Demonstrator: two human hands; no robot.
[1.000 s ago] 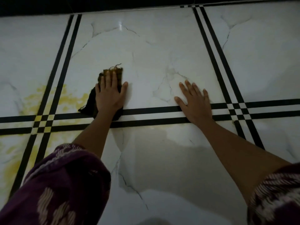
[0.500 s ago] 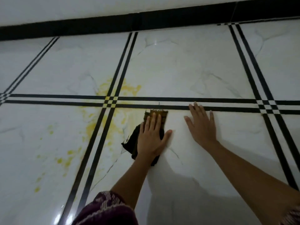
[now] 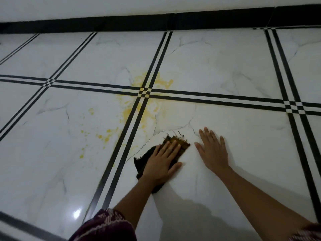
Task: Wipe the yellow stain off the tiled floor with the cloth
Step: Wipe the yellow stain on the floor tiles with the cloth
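A yellow stain [image 3: 147,105] spreads around a crossing of black tile lines on the white marble floor [image 3: 234,70], with scattered yellow drops [image 3: 102,135] to its lower left. A dark, frayed cloth [image 3: 180,142] lies flat on the tile below and right of the stain. My left hand [image 3: 162,161] presses flat on the cloth, fingers spread, covering most of it. My right hand [image 3: 212,150] rests flat on the bare tile just right of the cloth, holding nothing.
A black skirting band [image 3: 156,23] runs along the white wall at the far edge. Double black tile lines [image 3: 225,98] cross the floor. My patterned maroon sleeve [image 3: 104,226] fills the bottom edge. A light glare [image 3: 77,213] shines at lower left.
Both hands and the cloth have slid back toward me, away from the black line. The view has tilted up, showing the wall and more of the stain.
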